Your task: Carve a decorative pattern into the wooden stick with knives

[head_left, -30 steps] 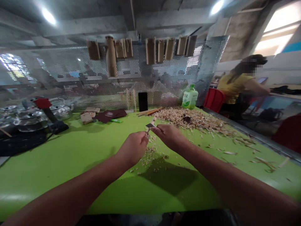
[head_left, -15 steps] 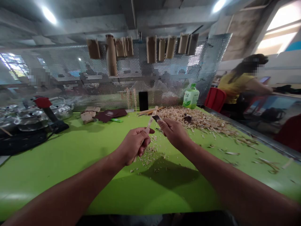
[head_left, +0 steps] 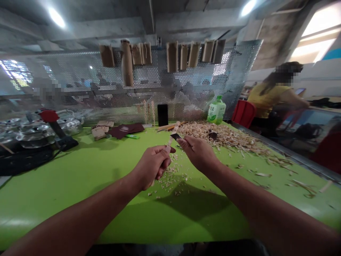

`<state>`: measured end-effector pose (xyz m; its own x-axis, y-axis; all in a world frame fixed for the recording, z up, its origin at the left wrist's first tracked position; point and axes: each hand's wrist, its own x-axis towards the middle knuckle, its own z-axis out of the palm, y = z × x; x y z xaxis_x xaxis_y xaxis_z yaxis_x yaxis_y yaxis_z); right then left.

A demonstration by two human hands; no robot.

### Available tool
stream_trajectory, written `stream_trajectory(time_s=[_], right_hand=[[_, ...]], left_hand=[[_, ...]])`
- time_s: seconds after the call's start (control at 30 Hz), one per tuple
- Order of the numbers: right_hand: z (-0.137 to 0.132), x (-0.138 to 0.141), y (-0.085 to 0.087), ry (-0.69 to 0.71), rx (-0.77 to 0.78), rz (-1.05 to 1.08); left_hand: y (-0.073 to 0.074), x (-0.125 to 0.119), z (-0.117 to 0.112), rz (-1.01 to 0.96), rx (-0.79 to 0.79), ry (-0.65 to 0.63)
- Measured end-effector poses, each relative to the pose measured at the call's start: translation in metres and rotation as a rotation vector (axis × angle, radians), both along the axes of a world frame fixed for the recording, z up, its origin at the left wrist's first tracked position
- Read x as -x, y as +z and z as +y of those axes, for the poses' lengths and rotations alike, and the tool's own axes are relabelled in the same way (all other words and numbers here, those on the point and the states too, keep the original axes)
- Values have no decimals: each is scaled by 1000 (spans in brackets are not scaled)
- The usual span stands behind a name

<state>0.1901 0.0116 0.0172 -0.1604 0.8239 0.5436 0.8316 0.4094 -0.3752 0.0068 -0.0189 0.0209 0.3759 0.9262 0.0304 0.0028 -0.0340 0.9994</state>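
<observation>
My left hand (head_left: 156, 163) is closed around a slim pale wooden stick (head_left: 176, 127), which points up and away from me. In my right hand (head_left: 198, 152) is a small knife (head_left: 176, 136) with a dark blade, pinched between thumb and fingers. Its blade lies across the stick just above my left fingers. Most of the knife's handle is hidden in my grip. Small wood chips (head_left: 170, 177) are scattered on the green table (head_left: 119, 220) beneath both hands.
A heap of wood shavings (head_left: 226, 135) lies at the back right, with a green tea bottle (head_left: 217, 110) behind it. A dark phone (head_left: 162, 115) stands upright at the back. Sandpaper sheets (head_left: 126, 130) and metal kettles (head_left: 36, 133) are leftward. A person (head_left: 274, 89) sits at far right.
The knife blade in my right hand has shifted slightly down and left across the stick. My left hand stays almost in place, still holding the stick.
</observation>
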Motion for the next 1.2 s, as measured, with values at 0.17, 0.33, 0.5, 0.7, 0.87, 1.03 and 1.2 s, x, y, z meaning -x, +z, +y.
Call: stream_trajectory(time_s=[0.17, 0.33, 0.5, 0.7, 0.87, 1.03, 1.2], right_hand=[[-4, 2, 5, 3, 64, -24], [-4, 2, 6, 67, 146, -11], [1, 4, -2, 189, 250, 130], [5, 8, -5, 318, 455, 477], [6, 1, -3, 149, 166, 331], [3, 0, 0, 43, 82, 113], [2, 1, 0, -10, 67, 46]], left_hand=[[1, -1, -3, 123, -74, 27], [0, -2, -2, 313, -254, 110], [-4, -3, 2, 466, -429, 174], [-7, -5, 7, 370, -345, 138], [-2, -3, 4, 175, -115, 108], [-3, -2, 3, 159, -120, 100], [-6, -3, 2, 160, -129, 92]])
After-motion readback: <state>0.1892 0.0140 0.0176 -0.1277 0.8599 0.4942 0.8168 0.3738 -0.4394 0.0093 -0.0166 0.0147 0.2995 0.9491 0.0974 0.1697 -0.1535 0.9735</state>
